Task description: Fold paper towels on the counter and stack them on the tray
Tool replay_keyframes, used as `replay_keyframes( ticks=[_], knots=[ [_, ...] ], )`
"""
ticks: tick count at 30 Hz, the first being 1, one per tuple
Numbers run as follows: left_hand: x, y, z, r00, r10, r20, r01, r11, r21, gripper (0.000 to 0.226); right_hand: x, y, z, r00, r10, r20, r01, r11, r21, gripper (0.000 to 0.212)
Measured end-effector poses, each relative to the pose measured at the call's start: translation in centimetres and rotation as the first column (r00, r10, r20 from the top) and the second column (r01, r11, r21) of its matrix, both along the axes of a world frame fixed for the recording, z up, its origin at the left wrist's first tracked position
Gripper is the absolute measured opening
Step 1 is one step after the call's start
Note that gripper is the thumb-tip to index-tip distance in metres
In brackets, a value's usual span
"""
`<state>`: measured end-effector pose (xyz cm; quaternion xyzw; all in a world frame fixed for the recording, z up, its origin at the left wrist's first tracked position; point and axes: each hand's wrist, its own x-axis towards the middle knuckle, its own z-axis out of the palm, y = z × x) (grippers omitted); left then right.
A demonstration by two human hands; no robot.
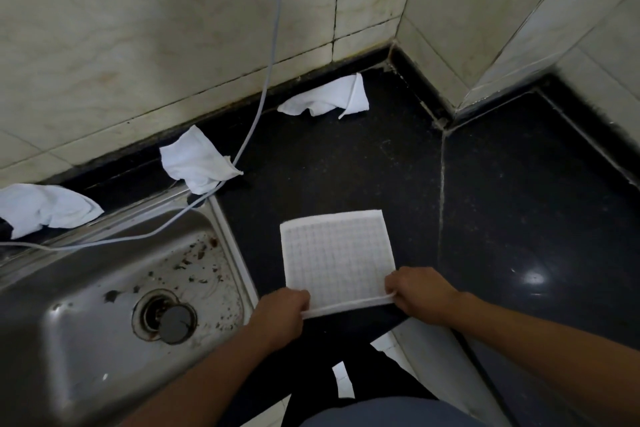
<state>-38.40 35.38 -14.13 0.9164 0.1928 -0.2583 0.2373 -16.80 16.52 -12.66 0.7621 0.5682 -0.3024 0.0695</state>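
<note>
While the near edge is held: the step in hand looks like the first fold of one flat paper towel (336,256), with no crease made yet
Left hand (282,317): its fingers (298,298) are curled over the towel's near left corner and pinch it
Right hand (420,295): its fingers (394,286) are curled on the near right corner and pinch it; the edge runs taut between the two sets of fingers and seems slightly raised
Flat paper towel: spread on the dark bench (519,218), reaching away from the fingers toward the wall
Crumpled towels: three lie unfolded well beyond the fingers along the wall, one far to the left (41,208), one beyond the left fingers (197,163), one farthest back (329,97)
Sink (86,305): just left of the left fingers
Tray: not in view, so I cannot tell where the stack goes
Next move: probably calls for carrying the pinched edge forward to meet the far edge, both corners moving together so the sides line up, then pressing the crease flat; thin paper may skew if one hand leads
</note>
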Motion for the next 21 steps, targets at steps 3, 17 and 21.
replay_keyframes(
  ticks=[3,17,21],
  knots=[
    [0.8,2.2,0.9,0.995,0.073,-0.074,-0.081,0.99,-0.119,0.016,1.5,0.7,0.7,0.984,-0.132,-0.121,0.124,0.989,-0.078,0.021],
    [8.6,10.3,-0.3,0.853,0.511,0.107,-0.51,0.859,-0.035,0.003,7.7,9.3,-0.3,0.839,-0.54,-0.07,0.542,0.84,0.008,0.018],
    [8.5,10.0,-1.3,0.841,0.536,0.069,-0.539,0.841,0.037,0.012,7.8,9.0,-0.5,0.871,-0.491,0.015,0.491,0.871,-0.027,0.024]
  ],
)
